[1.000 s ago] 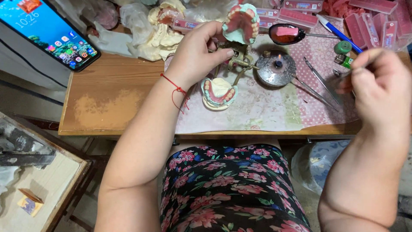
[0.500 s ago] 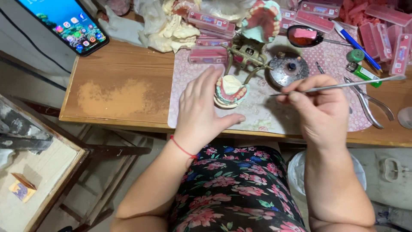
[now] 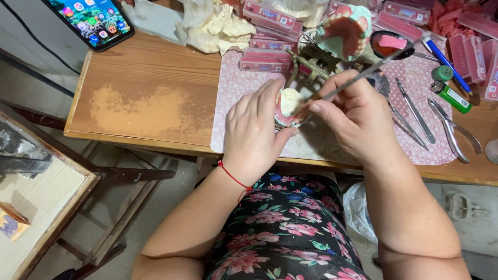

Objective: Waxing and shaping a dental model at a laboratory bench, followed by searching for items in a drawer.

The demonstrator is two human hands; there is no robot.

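Leftmost, a dark smartphone with a lit screen (image 3: 91, 21) lies at the far corner of the worn wooden workbench (image 3: 145, 98), well apart from the work. Moving right, the left hand (image 3: 254, 129), a thin red string bracelet (image 3: 234, 179) at its wrist, cups a small pink wax denture base on a pale plaster cast (image 3: 288, 106), fingers held close together over its left side and the thumb pressing in from below, just above the pink dotted mat (image 3: 238, 103). Beside it the right hand (image 3: 358, 116) pinches a slim metal wax-carving instrument (image 3: 363, 70) between thumb and fingertips, its tip meeting the wax at the cast's near edge. To do this well, I would judge, the cast should stay braced by the thumb while the tool works in short, light strokes, so the tip does not skid into the set teeth. Behind the hands stands a hinged metal articulator carrying a pink-and-green upper model (image 3: 340, 36), with flat pink boxes (image 3: 264, 49) stacked near it. Farther right lie steel hand instruments (image 3: 415, 111), grey pliers (image 3: 454, 129) and a small green lighter (image 3: 451, 96).
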